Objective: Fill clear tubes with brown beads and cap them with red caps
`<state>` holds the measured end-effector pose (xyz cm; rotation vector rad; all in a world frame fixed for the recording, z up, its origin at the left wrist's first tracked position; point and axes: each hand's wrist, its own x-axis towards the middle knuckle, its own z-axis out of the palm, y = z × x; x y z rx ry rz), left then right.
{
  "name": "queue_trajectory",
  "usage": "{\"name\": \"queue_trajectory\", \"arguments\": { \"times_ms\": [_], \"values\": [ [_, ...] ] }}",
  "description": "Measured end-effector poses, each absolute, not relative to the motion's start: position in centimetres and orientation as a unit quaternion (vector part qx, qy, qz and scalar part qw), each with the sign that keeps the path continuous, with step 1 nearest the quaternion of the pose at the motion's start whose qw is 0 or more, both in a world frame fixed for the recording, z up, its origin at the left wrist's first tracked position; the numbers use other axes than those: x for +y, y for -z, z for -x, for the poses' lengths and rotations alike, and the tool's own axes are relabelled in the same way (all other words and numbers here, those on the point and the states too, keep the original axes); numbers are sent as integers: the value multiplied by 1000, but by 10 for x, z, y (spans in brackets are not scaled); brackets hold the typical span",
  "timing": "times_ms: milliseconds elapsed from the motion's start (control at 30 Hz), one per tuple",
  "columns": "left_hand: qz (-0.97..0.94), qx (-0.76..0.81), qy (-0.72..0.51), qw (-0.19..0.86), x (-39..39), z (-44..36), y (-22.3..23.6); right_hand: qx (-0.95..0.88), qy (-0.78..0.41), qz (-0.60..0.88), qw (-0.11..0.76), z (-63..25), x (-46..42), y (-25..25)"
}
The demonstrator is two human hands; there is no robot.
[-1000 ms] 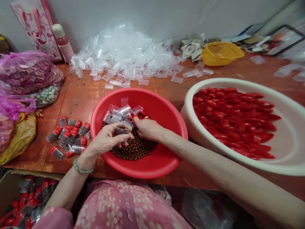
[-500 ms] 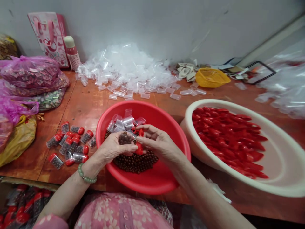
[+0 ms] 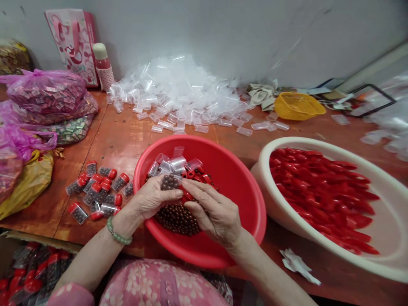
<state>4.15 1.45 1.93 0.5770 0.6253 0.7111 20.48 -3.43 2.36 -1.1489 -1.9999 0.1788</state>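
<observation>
Currently, the left hand (image 3: 155, 198) grips a clear plastic vial (image 3: 170, 182) of brown beads, fingers curled closed around it, while the right hand (image 3: 216, 216) pinches a red cap (image 3: 187, 195) between narrowed fingers (image 3: 204, 199). Both are positioned over a red plastic basin (image 3: 234, 191) on the tabletop (image 3: 127, 142), above loose brown beads (image 3: 177, 221) and empty clear vials (image 3: 168, 165). A white basin (image 3: 318, 143) of red caps stands just right.
</observation>
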Motion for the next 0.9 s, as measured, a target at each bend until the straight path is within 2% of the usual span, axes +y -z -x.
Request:
{"name": "queue_trajectory", "arguments": {
  "times_ms": [200, 400, 567, 767, 900],
  "values": [
    [-294, 271, -338, 852, 14, -39, -21, -792, -18, 464, 396, -200, -36, -20],
    [-320, 324, -350, 819, 12, -42, -17, -733, -76, 545, 400, -189, -39, -22],
    [-321, 323, -356, 816, 12, -43, -15, -750, -67, 525, 396, -193, -36, -19],
    [-299, 275, -286, 868, 15, -41, -18, -624, -312, 567, 437, -219, -19, -34],
    [-331, 269, -251, 869, 15, -38, -17, -629, -342, 537, 446, -220, -8, -43]
  ]
}}
